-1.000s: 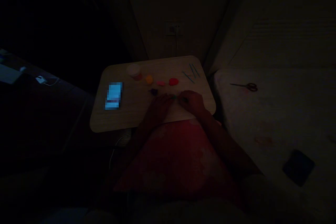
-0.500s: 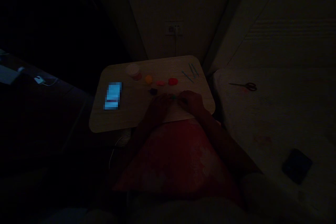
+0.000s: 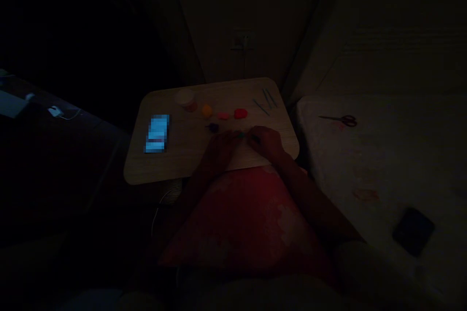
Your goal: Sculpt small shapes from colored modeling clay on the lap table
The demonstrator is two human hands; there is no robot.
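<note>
The light is very dim, so finger detail is poor. My left hand (image 3: 223, 148) rests at the table's near edge, its fingertips closed on a small green lump (image 3: 241, 134) that looks like modelling clay. Facing it from the right, my right hand (image 3: 268, 142) has its fingers curled; something dark shows at them, too dim to name. Just beyond my hands lie a red lump (image 3: 240, 113), a pink lump (image 3: 223, 116), a yellow-orange lump (image 3: 206, 111) and a dark blue lump (image 3: 213, 128).
On the wooden table (image 3: 182, 165) are a lit phone (image 3: 157, 133) at left, a tub (image 3: 186, 99) at the back, and thin blue sticks (image 3: 269, 98) at the back right. Scissors (image 3: 341, 119) and a dark square item (image 3: 413, 231) lie on the pale surface at right.
Both hands stay almost in place, with only slight finger movement around the green lump. The red cloth on my lap looks a little brighter. Other things have not moved.
</note>
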